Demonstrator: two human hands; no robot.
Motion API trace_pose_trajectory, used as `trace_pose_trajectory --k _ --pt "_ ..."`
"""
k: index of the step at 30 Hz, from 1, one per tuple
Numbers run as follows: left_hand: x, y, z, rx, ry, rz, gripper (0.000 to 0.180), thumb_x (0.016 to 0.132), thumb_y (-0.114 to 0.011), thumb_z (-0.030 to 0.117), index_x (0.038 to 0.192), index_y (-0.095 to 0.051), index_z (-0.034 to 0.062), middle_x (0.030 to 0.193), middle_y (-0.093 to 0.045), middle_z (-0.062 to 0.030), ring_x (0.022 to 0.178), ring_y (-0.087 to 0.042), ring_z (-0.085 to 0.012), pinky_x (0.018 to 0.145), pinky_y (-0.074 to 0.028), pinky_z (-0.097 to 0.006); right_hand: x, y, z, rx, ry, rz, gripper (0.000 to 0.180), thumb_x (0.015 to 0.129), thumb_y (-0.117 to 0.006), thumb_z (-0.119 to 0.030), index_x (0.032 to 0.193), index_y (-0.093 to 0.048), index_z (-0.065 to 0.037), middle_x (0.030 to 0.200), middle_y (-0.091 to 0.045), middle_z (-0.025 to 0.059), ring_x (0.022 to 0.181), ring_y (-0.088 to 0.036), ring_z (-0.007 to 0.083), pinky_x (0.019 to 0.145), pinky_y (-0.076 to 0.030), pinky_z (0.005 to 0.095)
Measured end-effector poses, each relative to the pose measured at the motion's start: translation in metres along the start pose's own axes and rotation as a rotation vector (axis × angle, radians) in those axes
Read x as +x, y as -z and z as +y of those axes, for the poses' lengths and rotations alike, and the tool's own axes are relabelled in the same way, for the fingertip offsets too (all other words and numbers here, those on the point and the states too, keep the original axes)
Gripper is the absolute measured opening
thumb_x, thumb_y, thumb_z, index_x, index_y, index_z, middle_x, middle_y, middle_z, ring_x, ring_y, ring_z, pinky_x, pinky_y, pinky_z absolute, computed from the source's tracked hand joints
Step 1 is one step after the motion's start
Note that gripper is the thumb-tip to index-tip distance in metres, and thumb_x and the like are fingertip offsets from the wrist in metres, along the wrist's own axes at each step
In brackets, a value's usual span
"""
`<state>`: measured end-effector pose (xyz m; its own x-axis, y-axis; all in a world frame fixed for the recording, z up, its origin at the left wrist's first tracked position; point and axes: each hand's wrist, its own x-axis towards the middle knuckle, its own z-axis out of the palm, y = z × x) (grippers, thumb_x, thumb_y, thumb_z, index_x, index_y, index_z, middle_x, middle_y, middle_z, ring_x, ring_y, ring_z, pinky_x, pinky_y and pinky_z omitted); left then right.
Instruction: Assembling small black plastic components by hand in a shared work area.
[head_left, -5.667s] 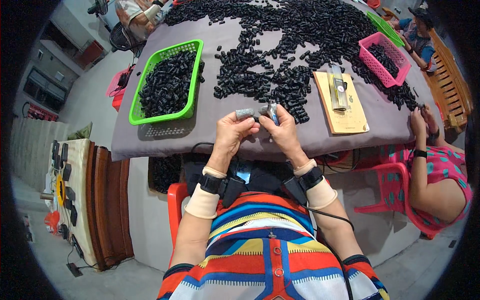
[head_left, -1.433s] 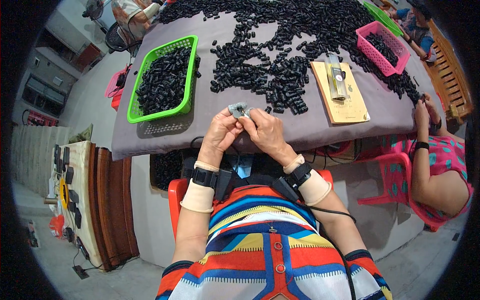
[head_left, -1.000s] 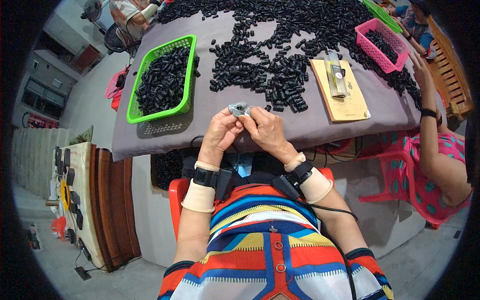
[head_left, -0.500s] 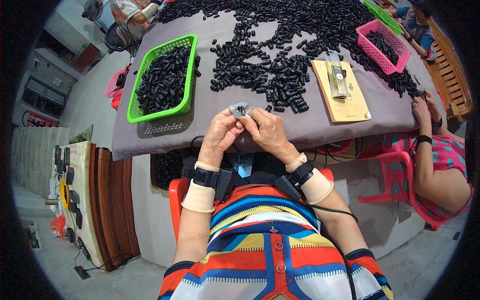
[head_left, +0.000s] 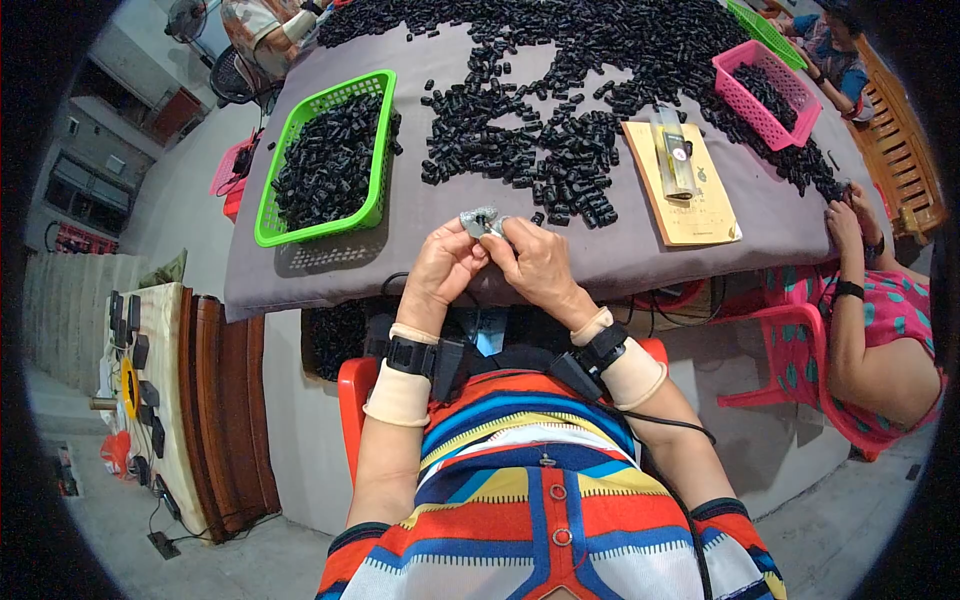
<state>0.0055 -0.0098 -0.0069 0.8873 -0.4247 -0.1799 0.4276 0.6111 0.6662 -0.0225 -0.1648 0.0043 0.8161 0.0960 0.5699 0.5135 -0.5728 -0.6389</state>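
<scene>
My left hand (head_left: 447, 260) is closed at the table's near edge, pinching a small crumpled-looking grey piece (head_left: 477, 219) between thumb and fingertips. Against its right side presses my right hand (head_left: 540, 262), fingers curled and thumb pushed in. A small dark bit shows between the fingertips; what exactly the right fingers grip is too small to make out. Just beyond my hands lie many small black ribbed plastic pieces (head_left: 575, 190), loose on the grey cloth. To the left stands a green basket (head_left: 388, 125) filled with the same kind of black pieces.
A yellow booklet (head_left: 700, 220) with a clear-and-yellow packet (head_left: 678, 160) on it lies to the right. Further off is a pink basket (head_left: 733, 97) of black pieces. A co-worker's hands (head_left: 850, 215) work at the right edge; other people sit at the far corners.
Both hands stay in the same place, fingertips together. The grey piece has turned very slightly between them.
</scene>
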Motion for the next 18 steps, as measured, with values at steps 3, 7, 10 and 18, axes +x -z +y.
trace_pose_trajectory --k 3,7,10,18 --pt "0.0004 0.0038 0.0004 -0.011 0.012 -0.036 0.020 0.085 -0.048 -0.001 0.103 -0.055 -0.0011 0.089 -0.060 -0.0076 0.066 -0.054 -0.0109 0.058 -0.046 -0.022 0.0000 -0.0019 -0.0014 -0.028 -0.024 0.017 0.022 0.082 -0.059 -0.026 0.073 -0.053 -0.007 0.067 -0.056 0.0109 0.056 -0.056 0.0320 0.046 -0.043 0.0401" --pt "-0.0024 -0.0012 0.0002 -0.022 0.007 -0.055 0.022 0.086 -0.050 0.002 0.107 -0.053 0.0002 0.088 -0.058 -0.0065 0.068 -0.053 -0.0115 0.058 -0.045 -0.023 0.0009 -0.0013 0.0019 0.084 -0.095 0.070 0.023 0.083 -0.059 -0.024 0.072 -0.053 -0.005 0.064 -0.055 0.0128 0.054 -0.055 0.0320 0.045 -0.041 0.0386" --pt "-0.0017 0.0003 -0.0016 -0.029 -0.017 -0.051 0.026 0.087 -0.051 0.005 0.113 -0.051 0.0028 0.090 -0.056 -0.0068 0.070 -0.050 -0.0121 0.058 -0.044 -0.024 0.0040 0.0040 0.0027 0.240 -0.229 0.082 0.026 0.085 -0.057 -0.022 0.070 -0.052 -0.003 0.059 -0.053 0.0135 0.050 -0.052 0.0280 0.045 -0.039 0.0355" --pt "-0.0030 -0.0021 -0.0012 -0.078 -0.015 -0.037 0.032 0.088 -0.051 0.006 0.119 -0.049 0.0057 0.090 -0.055 -0.0093 0.068 -0.047 -0.0133 0.056 -0.041 -0.023 0.0059 0.0071 0.0063 0.387 -0.322 0.111 0.030 0.090 -0.053 -0.024 0.073 -0.054 0.001 0.058 -0.054 0.0139 0.048 -0.046 0.0155 0.047 -0.038 0.0313"
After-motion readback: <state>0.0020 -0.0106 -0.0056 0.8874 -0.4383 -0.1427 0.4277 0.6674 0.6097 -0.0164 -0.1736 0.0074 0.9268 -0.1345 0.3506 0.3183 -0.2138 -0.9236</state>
